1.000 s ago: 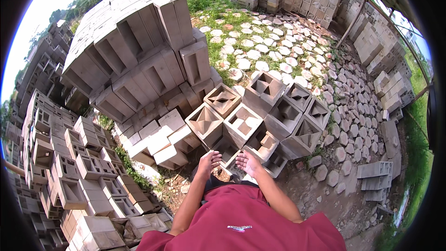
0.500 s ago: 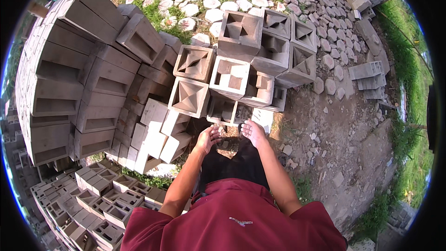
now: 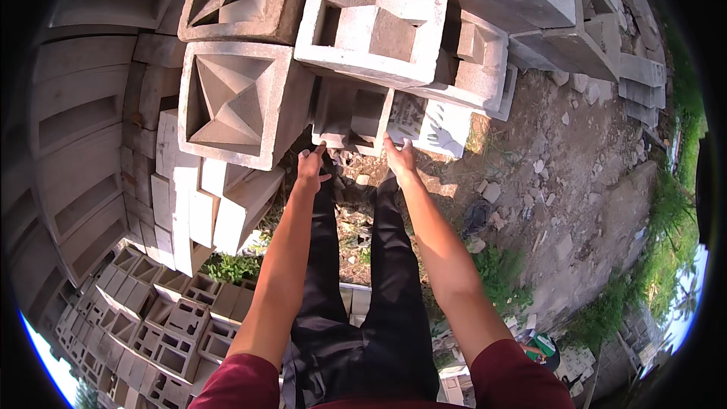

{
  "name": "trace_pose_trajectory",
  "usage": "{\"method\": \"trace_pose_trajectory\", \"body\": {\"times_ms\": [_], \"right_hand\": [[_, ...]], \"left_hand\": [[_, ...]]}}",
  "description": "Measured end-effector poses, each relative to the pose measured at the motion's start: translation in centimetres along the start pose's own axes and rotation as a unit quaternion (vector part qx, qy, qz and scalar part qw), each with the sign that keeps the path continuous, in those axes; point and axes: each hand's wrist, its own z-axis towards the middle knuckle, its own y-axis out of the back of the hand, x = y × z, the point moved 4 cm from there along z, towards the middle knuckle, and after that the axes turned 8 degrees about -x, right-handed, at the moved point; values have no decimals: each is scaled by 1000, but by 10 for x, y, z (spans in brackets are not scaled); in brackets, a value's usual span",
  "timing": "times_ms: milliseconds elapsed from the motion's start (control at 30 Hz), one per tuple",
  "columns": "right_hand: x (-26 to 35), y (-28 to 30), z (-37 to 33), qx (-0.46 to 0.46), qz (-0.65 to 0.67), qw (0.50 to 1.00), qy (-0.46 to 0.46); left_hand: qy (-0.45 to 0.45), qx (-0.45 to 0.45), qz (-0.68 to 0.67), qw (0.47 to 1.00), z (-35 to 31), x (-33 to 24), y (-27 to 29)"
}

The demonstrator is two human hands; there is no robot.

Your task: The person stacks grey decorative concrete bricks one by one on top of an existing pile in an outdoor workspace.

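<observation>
A grey concrete breeze block [image 3: 350, 111] with a recessed, angular inside sits low in the stack, in shadow beneath the upper blocks. My left hand [image 3: 312, 168] is at its lower left corner, thumb and fingers apart. At its lower right corner is my right hand [image 3: 400, 156], fingers stretched toward the block's edge. Whether either hand touches the block I cannot tell. Above it rests a pale breeze block [image 3: 371, 67] with a stepped inside. To the left is a block with a pyramid-like pattern [image 3: 232, 106]. A white printed sheet or board [image 3: 448, 127] lies beside my right hand.
Tall rows of stacked blocks [image 3: 83, 125] rise on the left. More hollow blocks [image 3: 178, 326] stand at the lower left. Rubble-strewn dirt [image 3: 560, 204] stretches to the right, with grass [image 3: 670, 220] beyond. A person in green [image 3: 541, 347] is at the lower right.
I have bent toward the stack, so the blocks look larger and nearer. Both arms now reach further forward, and my hands have come to the low block's bottom corners.
</observation>
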Motion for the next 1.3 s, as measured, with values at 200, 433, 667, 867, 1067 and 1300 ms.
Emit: {"method": "trace_pose_trajectory", "body": {"times_ms": [200,433,667,867,1067,1300], "right_hand": [[44,-41,66,-26,-58,993,95],[39,-46,101,-10,-184,970,158],[36,-48,97,50,-244,954,165],[27,-31,76,15,-223,947,231],[18,57,-54,-4,-155,971,183],[37,207,-264,-80,-29,977,194]], "left_hand": [[-40,-83,-189,978,84,14,-10],[-214,-117,153,958,99,1,-13],[-308,-195,262,894,83,-8,-8],[-367,-160,262,878,56,-12,-11],[-385,-64,372,842,-76,-13,12],[-196,223,230,927,-180,-14,40]]}}
